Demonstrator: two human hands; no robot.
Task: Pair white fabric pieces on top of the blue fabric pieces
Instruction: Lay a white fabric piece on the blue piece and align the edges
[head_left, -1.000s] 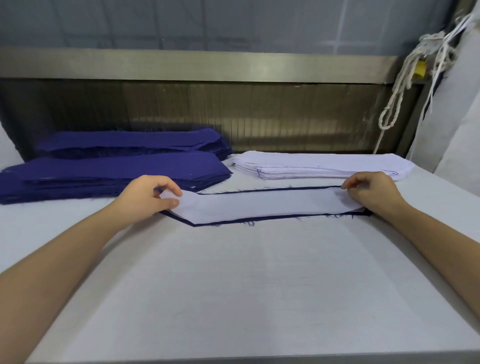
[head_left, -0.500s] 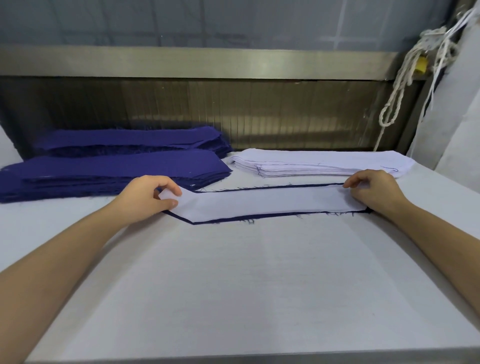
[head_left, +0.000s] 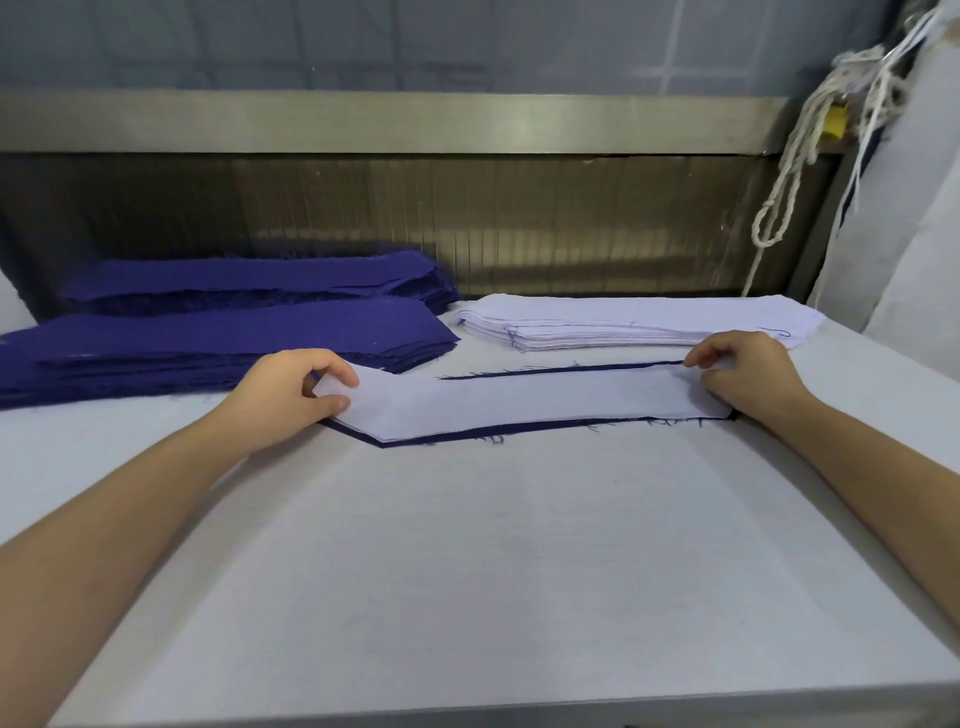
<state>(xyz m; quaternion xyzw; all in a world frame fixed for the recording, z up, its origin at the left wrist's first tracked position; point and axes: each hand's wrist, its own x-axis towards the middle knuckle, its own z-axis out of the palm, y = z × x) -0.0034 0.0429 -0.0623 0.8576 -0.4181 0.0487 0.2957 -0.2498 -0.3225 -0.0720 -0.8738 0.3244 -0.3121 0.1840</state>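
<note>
While both bare forearms reach forward over the pale grey table (head_left: 519, 571), the left hand (head_left: 291, 395) pinches the pointed left end of a long white fabric strip (head_left: 519, 402) between thumb and fingers, and the right hand (head_left: 743, 376) grips its squared right end. Between the hands the strip lies flat on a dark blue fabric strip (head_left: 467, 432) of similar shape, whose frayed edges peek out along both long sides. Beyond the left hand sit stacked blue fabric pieces (head_left: 223, 338); beyond the right hand, a stack of white fabric pieces (head_left: 623, 322).
</note>
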